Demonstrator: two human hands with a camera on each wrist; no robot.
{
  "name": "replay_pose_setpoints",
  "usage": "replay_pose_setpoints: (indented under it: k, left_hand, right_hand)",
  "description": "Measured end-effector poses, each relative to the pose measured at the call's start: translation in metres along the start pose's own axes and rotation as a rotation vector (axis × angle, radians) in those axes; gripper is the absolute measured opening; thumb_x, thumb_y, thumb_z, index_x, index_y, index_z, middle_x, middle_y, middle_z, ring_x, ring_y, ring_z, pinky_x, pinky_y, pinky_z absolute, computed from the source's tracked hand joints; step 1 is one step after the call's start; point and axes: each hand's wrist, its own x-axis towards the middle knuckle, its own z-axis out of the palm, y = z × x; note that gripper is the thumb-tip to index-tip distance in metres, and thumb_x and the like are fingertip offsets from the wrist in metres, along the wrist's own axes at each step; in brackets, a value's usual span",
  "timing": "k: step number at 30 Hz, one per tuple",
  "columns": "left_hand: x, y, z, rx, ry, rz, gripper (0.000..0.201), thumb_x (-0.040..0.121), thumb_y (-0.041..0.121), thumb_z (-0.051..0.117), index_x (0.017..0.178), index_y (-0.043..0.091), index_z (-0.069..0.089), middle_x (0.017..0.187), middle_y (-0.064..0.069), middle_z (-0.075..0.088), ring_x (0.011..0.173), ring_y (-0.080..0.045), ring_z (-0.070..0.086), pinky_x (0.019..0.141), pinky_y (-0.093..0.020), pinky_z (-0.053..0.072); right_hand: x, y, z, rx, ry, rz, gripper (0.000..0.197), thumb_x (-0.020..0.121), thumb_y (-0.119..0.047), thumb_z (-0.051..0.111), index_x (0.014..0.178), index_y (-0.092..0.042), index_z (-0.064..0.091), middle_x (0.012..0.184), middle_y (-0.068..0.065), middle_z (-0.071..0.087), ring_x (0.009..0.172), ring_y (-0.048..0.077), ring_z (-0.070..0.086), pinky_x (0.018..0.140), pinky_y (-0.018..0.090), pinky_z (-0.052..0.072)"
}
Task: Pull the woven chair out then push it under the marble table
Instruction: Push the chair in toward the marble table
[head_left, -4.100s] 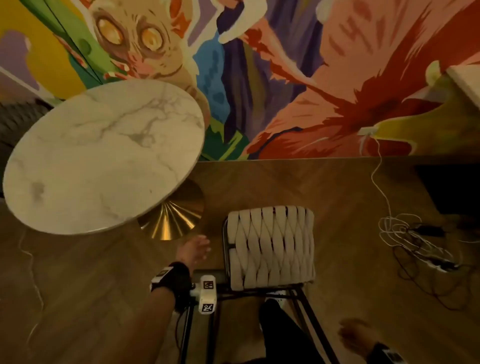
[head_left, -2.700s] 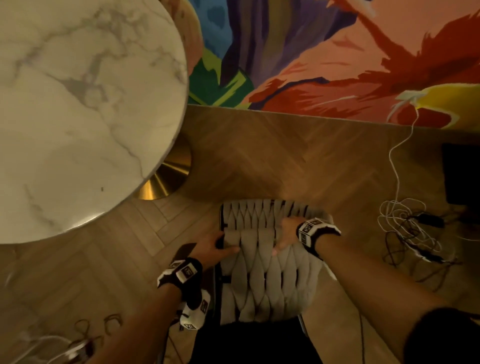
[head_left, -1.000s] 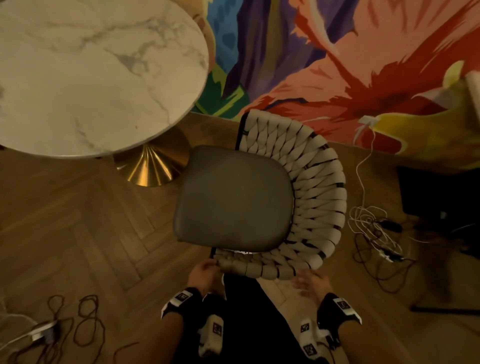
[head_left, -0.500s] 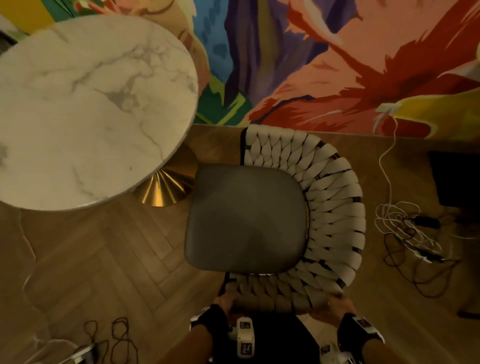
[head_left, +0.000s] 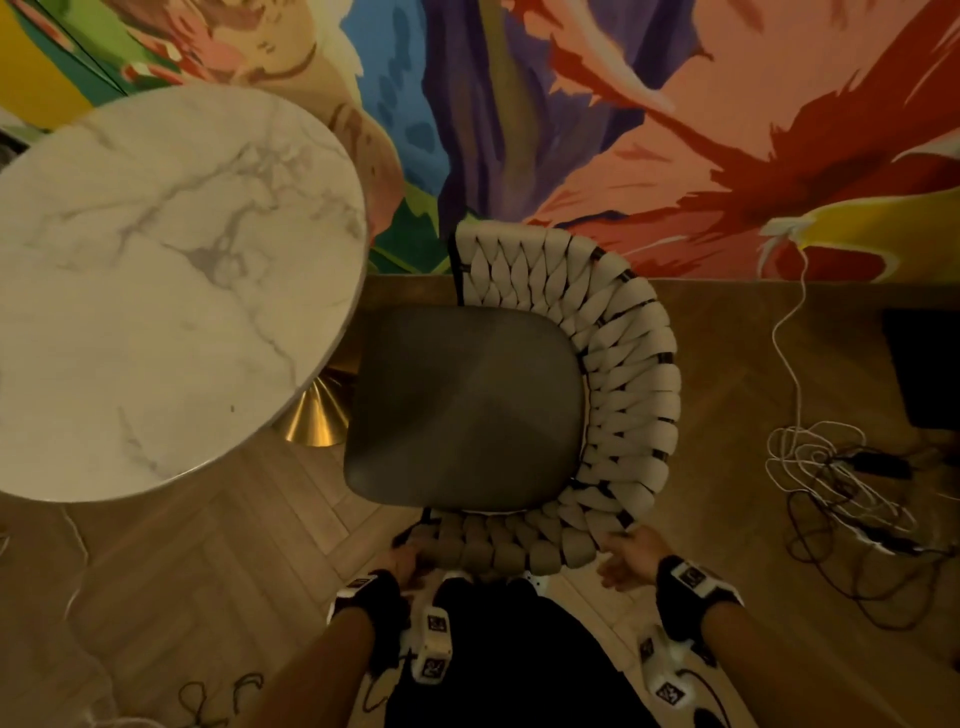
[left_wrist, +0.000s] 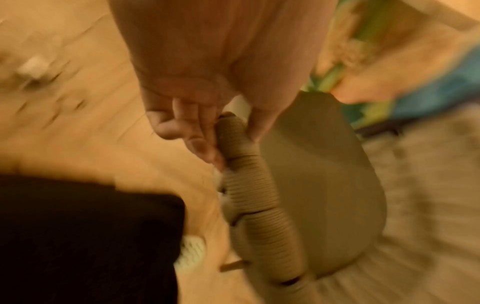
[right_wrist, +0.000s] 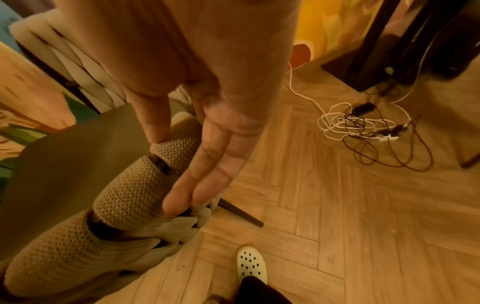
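Item: woven chair (head_left: 613, 374), curved back of thick beige knitted bands wound over a black frame, dark grey padded seat (head_left: 467, 405), thin black legs. We find it standing on the floor just beside the marble table (head_left: 171, 291), the seat's left edge close to the tabletop rim and in front of the table's brass cone base (head_left: 317, 415); the open side of the seat faces the table.

Our left hand (left_wrist: 192, 123) grips the near end of the woven back, fingers on the outside and thumb on the seat side; that wrist view is blurred. Our right hand (right_wrist: 207, 144) rests on the back's outer curve with fingers straight and pressed together, thumb on the inner side of a band.

Surface: herringbone wooden floor (head_left: 208, 571). Table top is round, white with grey veins.

Room: bright painted mural (head_left: 675, 130) on the wall behind; a tangle of white and dark cables (head_left: 841, 483) lies on the floor to the right, well apart from the chair; a pale perforated clog (right_wrist: 250, 265) shows below
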Motion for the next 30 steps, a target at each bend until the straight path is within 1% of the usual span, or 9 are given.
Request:
replay_pose_setpoints:
  k: [4,7,9,11,13,18,21,26,30]
  left_hand:
    - [0.0,0.03,-0.01,0.087,0.042,0.072,0.037,0.093,0.031,0.049,0.117,0.003,0.053,0.091,-0.007,0.067,0.076,-0.025,0.061,0.061,-0.029,0.045]
    - [0.001,0.043,-0.011,0.155,0.138,0.214,0.026,0.092,0.027,0.054,0.11,0.013,0.042,0.092,-0.011,0.064,0.086,-0.03,0.063,0.071,-0.039,0.052]
    - [0.005,0.053,-0.013,0.21,0.152,0.294,0.036,0.089,0.021,0.057,0.121,0.012,0.043,0.105,-0.016,0.067,0.094,-0.033,0.066,0.08,-0.045,0.056]
    - [0.006,0.07,-0.016,0.176,0.081,0.285,0.043,0.091,0.018,0.054,0.132,0.018,0.041,0.117,-0.02,0.063,0.09,-0.033,0.065,0.068,-0.039,0.056]
    - [0.011,0.088,-0.021,0.128,0.021,0.224,0.042,0.094,0.018,0.051,0.135,0.016,0.04,0.111,-0.02,0.061,0.076,-0.029,0.063,0.058,-0.031,0.049]
    - [0.03,0.137,-0.044,0.197,-0.066,0.181,0.044,0.094,0.024,0.05,0.135,0.009,0.041,0.1,-0.016,0.061,0.06,-0.022,0.06,0.046,-0.024,0.043]
    - [0.033,0.158,-0.054,0.279,-0.096,0.191,0.045,0.095,0.024,0.049,0.135,0.01,0.037,0.095,-0.013,0.062,0.057,-0.019,0.059,0.045,-0.024,0.042]
    - [0.055,0.18,-0.074,0.368,-0.118,0.178,0.052,0.093,0.016,0.051,0.141,0.009,0.033,0.078,-0.009,0.061,0.055,-0.019,0.059,0.034,-0.02,0.043]
    - [0.061,0.188,-0.08,0.399,-0.174,0.109,0.048,0.088,0.011,0.056,0.135,0.008,0.042,0.077,-0.011,0.067,0.057,-0.022,0.063,0.046,-0.024,0.047]
  right_hand:
    - [0.013,-0.041,-0.009,-0.039,0.013,-0.028,0.034,0.096,-0.022,0.051,0.114,0.005,0.058,0.074,0.014,0.072,0.054,0.021,0.071,0.059,0.032,0.057]
    - [0.017,-0.073,-0.014,-0.049,0.025,-0.022,0.042,0.095,-0.016,0.047,0.131,0.006,0.048,0.081,0.018,0.073,0.063,0.023,0.074,0.053,0.028,0.055]
    - [0.018,-0.09,-0.015,-0.01,0.043,-0.019,0.051,0.093,-0.017,0.049,0.14,0.0,0.038,0.089,0.022,0.072,0.072,0.027,0.075,0.056,0.03,0.056]
    - [0.023,-0.106,-0.017,0.005,0.074,-0.01,0.059,0.092,-0.019,0.049,0.146,-0.006,0.03,0.094,0.024,0.072,0.076,0.031,0.075,0.057,0.032,0.059]
    - [0.028,-0.121,-0.017,0.049,0.07,0.022,0.061,0.093,-0.021,0.046,0.149,-0.008,0.026,0.098,0.025,0.072,0.076,0.031,0.075,0.058,0.034,0.06]
    - [0.043,-0.166,-0.015,0.082,0.111,0.015,0.055,0.093,-0.017,0.041,0.147,-0.015,0.029,0.144,0.02,0.048,0.082,0.037,0.074,0.061,0.038,0.059]
    - [0.08,-0.178,-0.028,-0.023,0.124,0.055,0.058,0.088,-0.013,0.043,0.145,-0.012,0.033,0.124,0.025,0.063,0.081,0.041,0.074,0.072,0.05,0.061]
    - [0.037,-0.234,-0.022,-0.188,0.081,0.124,0.032,0.094,-0.019,0.047,0.116,0.003,0.056,0.093,0.017,0.068,0.077,0.03,0.067,0.079,0.042,0.055]
    - [0.034,-0.254,-0.034,-0.16,0.162,0.146,0.026,0.096,-0.019,0.042,0.082,-0.004,0.058,0.076,0.013,0.064,0.061,0.024,0.057,0.055,0.032,0.045]
